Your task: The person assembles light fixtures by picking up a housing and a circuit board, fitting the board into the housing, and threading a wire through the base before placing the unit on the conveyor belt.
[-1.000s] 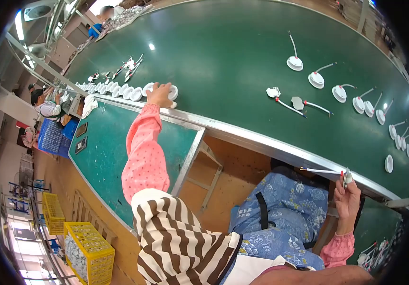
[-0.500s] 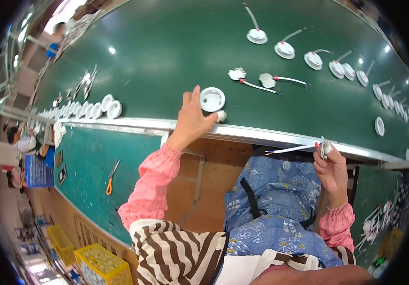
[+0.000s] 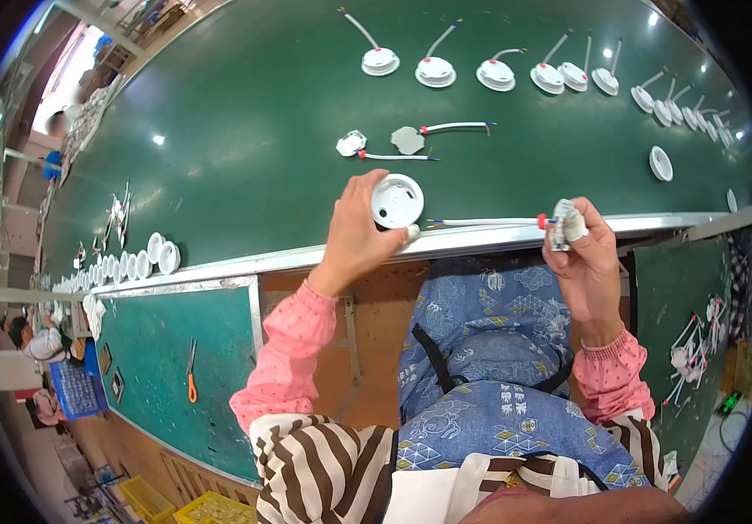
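Note:
My left hand is closed round the rim of a white round lamp housing, its hollow side with small holes turned up, at the bench's near edge. The thumb has a white covering on its tip. In my right hand I pinch a small whitish plate with a cable, which has a red collar and points left toward the housing. Just beyond the housing lie two similar pieces, a crinkled plate with a cable and a grey plate with a cable.
Capped white lamps with upright cables stand in a row at the far right. White housings line the left edge. Orange-handled scissors lie on the lower green table. Loose cables are at right; another person sits far left.
My left hand has closed on the housing, which now tilts toward me. My right hand has moved left and up, bringing the cable's end near the housing. The view has shifted right.

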The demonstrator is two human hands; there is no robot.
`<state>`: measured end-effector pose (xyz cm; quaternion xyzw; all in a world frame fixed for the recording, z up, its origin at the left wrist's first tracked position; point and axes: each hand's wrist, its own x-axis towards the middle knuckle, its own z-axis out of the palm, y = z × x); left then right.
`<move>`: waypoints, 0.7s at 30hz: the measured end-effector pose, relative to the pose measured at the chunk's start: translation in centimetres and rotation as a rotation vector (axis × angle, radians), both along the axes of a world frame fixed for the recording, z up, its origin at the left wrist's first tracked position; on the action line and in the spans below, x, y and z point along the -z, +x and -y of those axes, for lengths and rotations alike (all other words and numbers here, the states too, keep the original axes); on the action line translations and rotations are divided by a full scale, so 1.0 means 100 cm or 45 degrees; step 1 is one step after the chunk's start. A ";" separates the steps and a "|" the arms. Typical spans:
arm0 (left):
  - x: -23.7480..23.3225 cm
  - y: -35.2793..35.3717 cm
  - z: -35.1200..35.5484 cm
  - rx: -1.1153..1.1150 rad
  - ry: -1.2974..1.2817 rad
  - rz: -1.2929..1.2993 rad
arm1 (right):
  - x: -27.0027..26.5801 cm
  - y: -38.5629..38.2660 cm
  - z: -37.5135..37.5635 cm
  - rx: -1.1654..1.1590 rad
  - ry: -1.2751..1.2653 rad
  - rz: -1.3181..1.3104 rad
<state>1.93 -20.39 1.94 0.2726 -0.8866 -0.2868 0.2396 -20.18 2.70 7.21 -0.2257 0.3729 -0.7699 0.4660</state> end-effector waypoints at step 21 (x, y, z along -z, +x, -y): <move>-0.044 -0.028 -0.109 0.303 -0.098 -0.227 | -0.009 0.044 -0.013 0.226 0.226 -1.248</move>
